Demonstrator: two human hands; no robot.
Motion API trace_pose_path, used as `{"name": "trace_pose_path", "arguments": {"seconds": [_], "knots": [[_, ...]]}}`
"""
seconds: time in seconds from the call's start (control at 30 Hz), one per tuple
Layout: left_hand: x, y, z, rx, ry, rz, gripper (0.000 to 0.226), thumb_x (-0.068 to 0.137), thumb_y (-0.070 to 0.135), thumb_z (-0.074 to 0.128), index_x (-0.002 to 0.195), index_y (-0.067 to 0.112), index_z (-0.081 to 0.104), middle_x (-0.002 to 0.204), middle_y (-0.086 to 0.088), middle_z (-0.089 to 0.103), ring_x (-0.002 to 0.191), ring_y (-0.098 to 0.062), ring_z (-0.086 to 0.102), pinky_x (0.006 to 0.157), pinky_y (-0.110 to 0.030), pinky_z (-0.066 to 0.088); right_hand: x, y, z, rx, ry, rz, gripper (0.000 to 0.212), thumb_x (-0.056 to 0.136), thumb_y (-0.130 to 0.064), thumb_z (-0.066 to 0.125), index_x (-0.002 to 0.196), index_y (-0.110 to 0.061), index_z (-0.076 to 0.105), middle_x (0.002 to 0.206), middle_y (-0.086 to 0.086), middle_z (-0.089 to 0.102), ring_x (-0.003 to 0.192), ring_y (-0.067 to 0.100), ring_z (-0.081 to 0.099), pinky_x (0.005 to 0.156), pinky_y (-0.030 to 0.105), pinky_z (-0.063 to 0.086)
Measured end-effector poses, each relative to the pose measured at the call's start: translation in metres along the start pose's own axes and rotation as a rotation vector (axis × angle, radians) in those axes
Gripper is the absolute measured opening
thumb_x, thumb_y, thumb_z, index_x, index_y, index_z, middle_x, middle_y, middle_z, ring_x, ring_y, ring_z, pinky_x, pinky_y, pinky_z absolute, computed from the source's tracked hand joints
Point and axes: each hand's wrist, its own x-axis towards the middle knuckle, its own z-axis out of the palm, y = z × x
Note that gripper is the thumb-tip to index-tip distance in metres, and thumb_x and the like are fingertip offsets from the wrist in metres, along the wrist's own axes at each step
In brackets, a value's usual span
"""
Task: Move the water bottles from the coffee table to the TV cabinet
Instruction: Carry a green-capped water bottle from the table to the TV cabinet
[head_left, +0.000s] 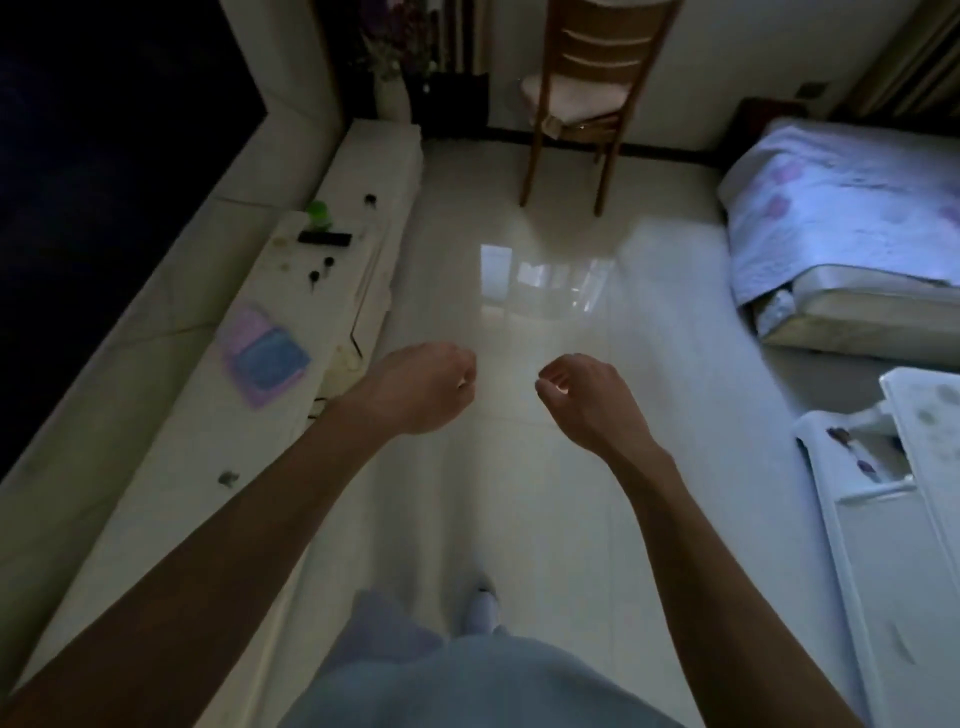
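The pale tiled floor (545, 322) fills the middle of the frame. Along the left side runs the long white TV cabinet (171, 467), and its top is the surface where the bottles must arrive. At the right is a bed (841, 208) with a flowered cover. Under it, in the lower right corner, stands a white low table (872, 545), probably the coffee table. No bottle shows on the part of it that is in view. A wooden chair (597, 67) stands at the top centre.

Both arms reach forward over the floor. The left hand (415, 387) and the right hand (582, 397) are near each other in the centre. The grip of each is loosely curled and holds nothing. I judge the person is between two carries, so the hands are free and ready.

On the cabinet lie a pink and blue cloth (262, 356), further up a black remote (324, 239), and just above it a small green-topped thing (318, 212). This may be a water bottle already delivered, but the view is too dark to be sure. If so, it stands upright, its long axis vertical and its cap up.
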Motion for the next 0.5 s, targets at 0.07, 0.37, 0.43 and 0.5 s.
{"name": "trace_pose_path", "arguments": {"seconds": [0.07,0.37,0.43,0.5], "knots": [[0.021,0.018,-0.002,0.030,-0.030,0.063,0.028,0.099,0.027,0.044,0.117,0.015,0.062,0.121,-0.004,0.063,0.104,-0.024,0.060,0.088,-0.036,0.050,-0.001,0.020,-0.017,-0.008,0.033,0.045,0.027,0.094,-0.030,0.055,0.109,-0.011,0.069,0.111,0.006,0.069,0.094,0.017,0.064,0.086,0.034,0.053],[0.132,0.078,-0.010,0.164,-0.116,0.340,0.026,0.097,0.030,0.047,0.114,0.018,0.062,0.119,-0.004,0.063,0.106,-0.025,0.061,0.085,-0.034,0.051,0.014,0.099,-0.090,-0.143,0.151,0.271,0.025,0.090,-0.030,0.056,0.103,-0.013,0.070,0.106,0.006,0.068,0.095,0.023,0.063,0.083,0.036,0.051],[0.160,0.093,-0.010,0.152,-0.128,0.403,0.025,0.097,0.030,0.048,0.112,0.018,0.062,0.117,-0.004,0.063,0.103,-0.025,0.061,0.086,-0.039,0.053,0.021,0.110,-0.095,-0.135,0.149,0.319,0.026,0.090,-0.032,0.056,0.103,-0.014,0.069,0.105,0.005,0.068,0.094,0.022,0.063,0.082,0.036,0.051],[0.188,0.107,-0.012,0.158,-0.131,0.481,0.025,0.097,0.030,0.047,0.112,0.018,0.062,0.115,-0.004,0.064,0.102,-0.025,0.062,0.086,-0.039,0.053,0.030,0.120,-0.099,-0.129,0.153,0.372,0.027,0.091,-0.033,0.055,0.103,-0.014,0.069,0.105,0.004,0.068,0.093,0.021,0.063,0.081,0.035,0.051]]}}
